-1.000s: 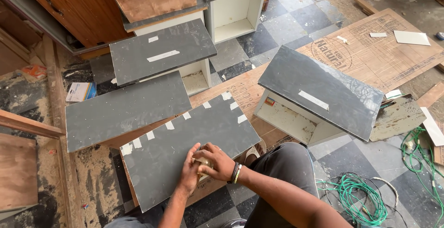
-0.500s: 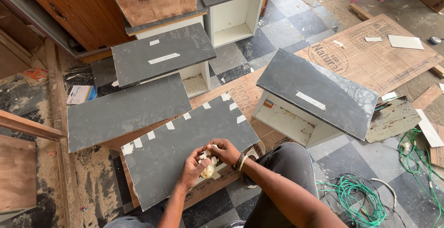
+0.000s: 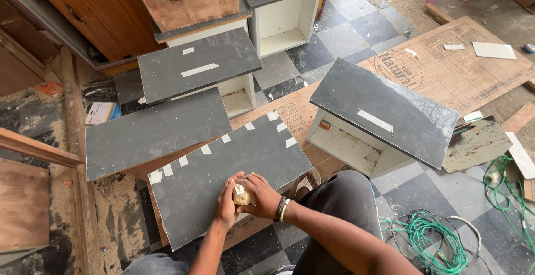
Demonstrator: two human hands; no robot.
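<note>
Both of my hands meet over a small cream-coloured wad of cloth or tape [image 3: 242,196] at the near edge of a dark grey laminated panel [image 3: 223,180]. My left hand [image 3: 227,203] cups the wad from the left. My right hand [image 3: 263,195], with a bracelet at the wrist, closes on it from the right. White tape strips line the panel's far edge. The panel lies flat on a plywood sheet [image 3: 278,113] in front of my knee.
Several grey-fronted white drawer boxes stand around: one at the right [image 3: 379,124], two behind [image 3: 195,69] [image 3: 284,7]. Another grey panel [image 3: 150,133] lies at the left. A coil of green wire [image 3: 440,241] lies on the checkered floor. Wooden cabinets [image 3: 100,7] stand at the back left.
My hands have stayed at the panel's near edge, working the wad between them; the wad shows more now. The camera has shifted slightly.
</note>
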